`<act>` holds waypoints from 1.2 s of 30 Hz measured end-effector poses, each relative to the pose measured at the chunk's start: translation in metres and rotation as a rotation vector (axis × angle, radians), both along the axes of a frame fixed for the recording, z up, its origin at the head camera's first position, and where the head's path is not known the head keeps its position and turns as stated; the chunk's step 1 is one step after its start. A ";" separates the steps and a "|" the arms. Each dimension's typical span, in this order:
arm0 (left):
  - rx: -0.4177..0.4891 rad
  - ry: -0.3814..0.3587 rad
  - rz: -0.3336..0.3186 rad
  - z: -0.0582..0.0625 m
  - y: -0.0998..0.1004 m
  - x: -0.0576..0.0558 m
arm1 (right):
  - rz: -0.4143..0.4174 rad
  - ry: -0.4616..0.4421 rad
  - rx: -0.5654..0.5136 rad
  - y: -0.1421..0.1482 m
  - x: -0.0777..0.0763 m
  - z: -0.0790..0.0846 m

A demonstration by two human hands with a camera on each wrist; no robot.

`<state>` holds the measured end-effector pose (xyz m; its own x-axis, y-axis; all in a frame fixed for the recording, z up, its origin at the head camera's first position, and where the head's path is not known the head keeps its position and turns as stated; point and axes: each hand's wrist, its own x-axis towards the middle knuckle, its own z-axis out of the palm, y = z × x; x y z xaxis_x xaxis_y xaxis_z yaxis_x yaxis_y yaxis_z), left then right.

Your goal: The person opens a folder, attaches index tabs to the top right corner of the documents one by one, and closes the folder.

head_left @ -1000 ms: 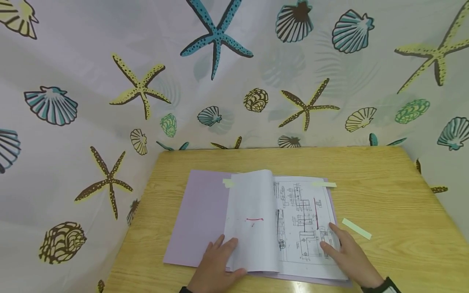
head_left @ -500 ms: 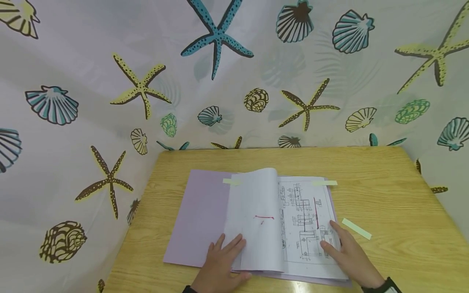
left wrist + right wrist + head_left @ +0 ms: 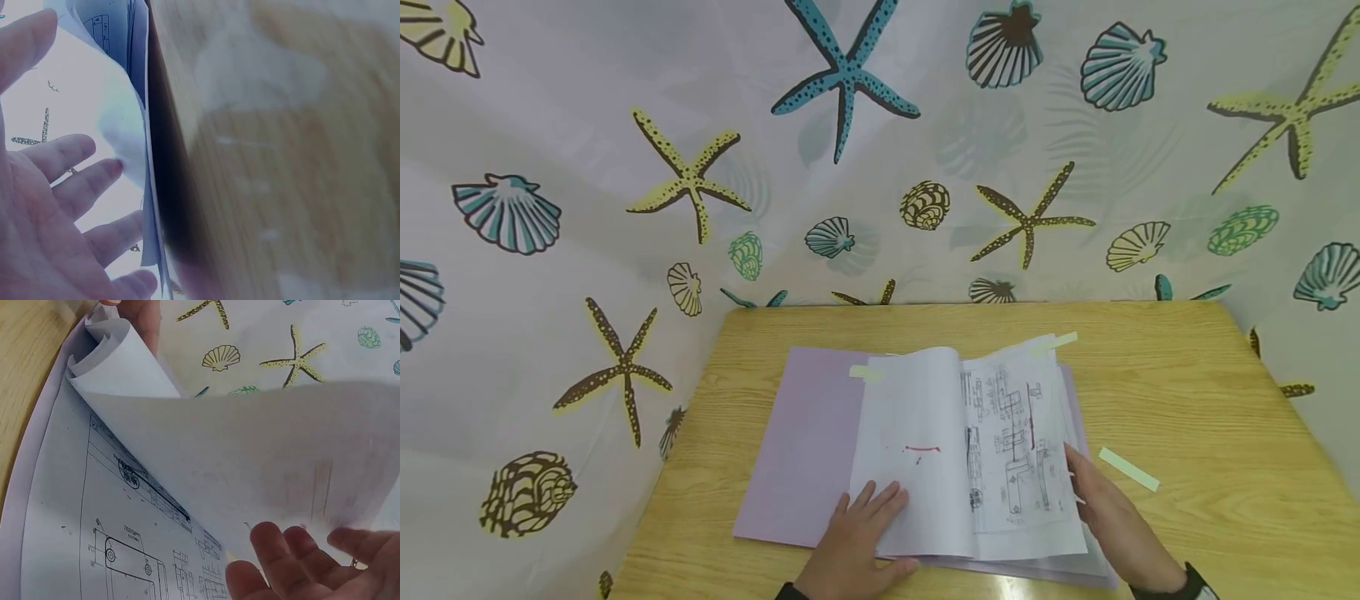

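A booklet of technical drawings lies in a lilac folder point(image 3: 808, 442), spread open. My left hand point(image 3: 861, 533) rests flat on the near part of the turned-over white page point(image 3: 913, 400), which carries a red mark; the left wrist view shows that hand point(image 3: 62, 219) with its fingers spread. On the right, a drawing sheet point(image 3: 1033, 525) is raised along its outer edge. My right hand point(image 3: 1116, 525) is at this edge, fingers extended behind the sheet. In the right wrist view the lifted sheet point(image 3: 250, 444) arches over another drawing page point(image 3: 62, 506), with the right fingers point(image 3: 272, 547) against its underside.
Pale tape tabs point(image 3: 1063, 340) stick out from the page edges. A loose strip of pale tape point(image 3: 1129, 468) lies on the wooden table point(image 3: 1217, 400), right of the folder. A cloth point(image 3: 880, 192) printed with starfish and shells surrounds the table.
The right-hand sheet, flat before, is now lifted and tilted leftward at its outer edge. My right fingers have moved from on top of it to behind it. My left hand shifted slightly right.
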<state>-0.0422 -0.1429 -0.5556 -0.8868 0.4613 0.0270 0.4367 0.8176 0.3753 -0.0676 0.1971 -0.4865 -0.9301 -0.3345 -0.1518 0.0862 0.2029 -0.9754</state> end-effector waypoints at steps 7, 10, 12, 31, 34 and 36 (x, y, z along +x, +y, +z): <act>0.059 0.065 0.012 -0.004 -0.001 0.000 | 0.177 0.194 0.154 -0.039 -0.004 -0.005; 0.093 0.078 0.046 -0.006 -0.005 0.001 | 0.211 0.316 0.265 -0.058 -0.008 -0.012; 0.112 0.067 0.077 -0.005 -0.009 0.000 | 0.220 0.373 0.330 -0.068 -0.010 -0.016; 0.234 0.188 0.192 0.019 -0.028 -0.009 | 0.147 0.380 0.646 -0.099 -0.016 -0.050; 0.205 0.228 0.100 0.025 -0.006 -0.012 | 0.145 0.394 0.677 -0.101 -0.017 -0.053; 0.178 0.226 0.026 0.028 0.009 -0.013 | 0.144 0.425 0.700 -0.102 -0.017 -0.055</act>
